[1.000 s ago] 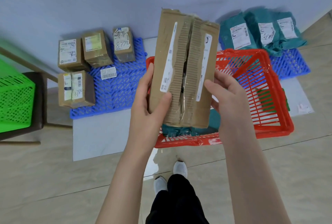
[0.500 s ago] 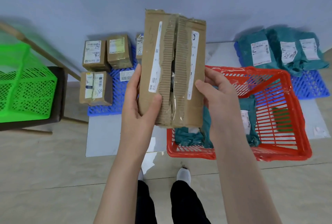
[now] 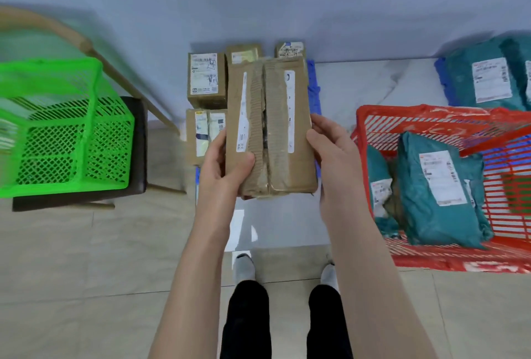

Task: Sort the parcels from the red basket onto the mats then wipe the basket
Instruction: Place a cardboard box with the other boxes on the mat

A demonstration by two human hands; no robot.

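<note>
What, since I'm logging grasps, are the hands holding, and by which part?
A cardboard box, near its lower end: the left hand grips its left edge, thumb on the front; the right hand grips its right edge.

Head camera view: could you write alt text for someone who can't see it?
A person's left hand and right hand hold a torn cardboard box over a blue mat where smaller cardboard boxes lie. To the right, a red basket holds teal mailer bags; a green basket stands to the left.
</note>
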